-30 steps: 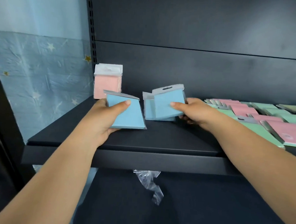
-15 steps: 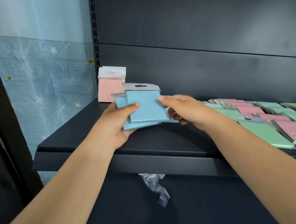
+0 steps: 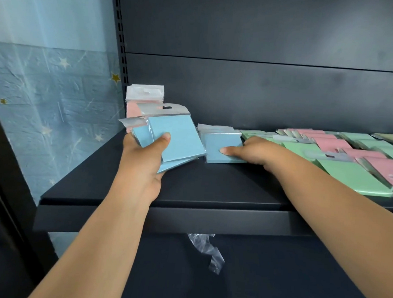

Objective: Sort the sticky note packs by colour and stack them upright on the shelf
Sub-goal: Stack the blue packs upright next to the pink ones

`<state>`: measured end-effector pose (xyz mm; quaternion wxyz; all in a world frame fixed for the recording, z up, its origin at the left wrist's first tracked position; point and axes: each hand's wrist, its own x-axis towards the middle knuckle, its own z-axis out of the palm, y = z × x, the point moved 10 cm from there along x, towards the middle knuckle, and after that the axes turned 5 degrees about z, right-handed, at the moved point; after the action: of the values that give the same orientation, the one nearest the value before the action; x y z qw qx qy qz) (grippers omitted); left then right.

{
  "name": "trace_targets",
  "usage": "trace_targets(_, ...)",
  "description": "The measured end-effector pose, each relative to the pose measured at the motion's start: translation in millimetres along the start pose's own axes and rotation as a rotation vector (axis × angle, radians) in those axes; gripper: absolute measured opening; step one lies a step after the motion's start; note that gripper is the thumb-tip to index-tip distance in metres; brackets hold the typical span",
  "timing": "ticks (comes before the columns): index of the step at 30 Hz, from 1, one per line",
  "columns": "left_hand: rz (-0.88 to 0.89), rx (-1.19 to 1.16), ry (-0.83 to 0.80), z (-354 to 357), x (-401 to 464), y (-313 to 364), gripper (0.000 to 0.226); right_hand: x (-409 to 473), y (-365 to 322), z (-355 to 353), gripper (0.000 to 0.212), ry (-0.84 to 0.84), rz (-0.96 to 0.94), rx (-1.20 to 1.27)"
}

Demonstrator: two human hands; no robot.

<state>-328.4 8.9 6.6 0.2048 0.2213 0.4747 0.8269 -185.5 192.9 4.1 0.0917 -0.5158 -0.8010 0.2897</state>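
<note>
Sticky note packs lie across a dark, matte metal shelf (image 3: 211, 191) — the largest group is a loose spread of flat green and pink packs (image 3: 351, 158) towards the shelf's right edge, each a square pad in a clear sleeve with a hang tab. At the back left corner a pink pack (image 3: 136, 103) stands upright against the rear panel.

Just in front of it the left hand (image 3: 142, 159) grips two blue packs (image 3: 177, 140), thumb curled over the upper face, fingers hidden beneath; half a second ago the top pack was only being laid there by the other hand. The right hand (image 3: 257, 152) has since drawn back to the right and now pinches another blue pack (image 3: 223, 148) near the shelf's middle, thumb on its front face, lower edge on the shelf.

Below the front lip hangs a crumpled scrap of clear plastic (image 3: 208, 248).
</note>
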Motion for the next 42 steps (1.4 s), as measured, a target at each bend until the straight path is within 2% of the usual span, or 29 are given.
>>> trace_targets(3,-0.005,0.008,-0.004,-1,-1,-1,0.040,3,10,-10,0.060,0.073,-0.003,0.077)
trace_targets(5,-0.016,0.018,-0.008,0,-1,-2,0.039,3,11,-20,0.043,0.135,-0.054,0.167)
trace_targets(8,-0.024,0.026,-0.014,0,0,-3,0.037,-3,5,-33,0.014,0.209,-0.134,0.513)
trace_targets(11,-0.029,0.023,-0.013,0,-1,-3,0.034,-12,-7,-19,0.011,0.016,-0.127,0.946)
trace_targets(13,-0.036,0.014,-0.022,1,-2,-3,0.030,-21,-25,-4,0.011,-0.109,-0.159,1.034)
trace_targets(17,-0.043,0.004,-0.044,5,-3,-1,0.023,-33,-57,31,0.016,-0.186,-0.248,0.783)
trace_targets(23,0.008,0.031,-0.070,4,-2,1,0.039,-35,-69,39,0.019,-0.201,-0.290,0.655)
trace_targets(25,0.013,0.020,-0.039,0,-1,1,0.041,-23,-63,19,0.024,-0.132,-0.268,0.635)
trace_targets(28,0.022,-0.006,0.036,-7,1,0,0.042,5,-43,-17,0.026,0.062,-0.164,0.534)
trace_targets(30,0.028,-0.019,0.073,-11,1,1,0.044,21,-30,-20,0.030,0.081,-0.077,0.414)
trace_targets(32,0.047,-0.033,0.098,-14,2,2,0.044,29,-23,-10,0.041,0.046,-0.032,0.282)
trace_targets(34,0.069,-0.040,0.117,-16,1,4,0.044,34,-19,-2,0.065,0.056,-0.012,0.104)
trace_targets(36,0.089,-0.044,0.128,-16,1,6,0.045,36,-19,1,0.079,0.066,0.001,-0.040)
trace_targets(42,0.090,-0.016,0.144,-18,1,6,0.045,38,-11,-3,0.067,0.012,0.013,-0.030)
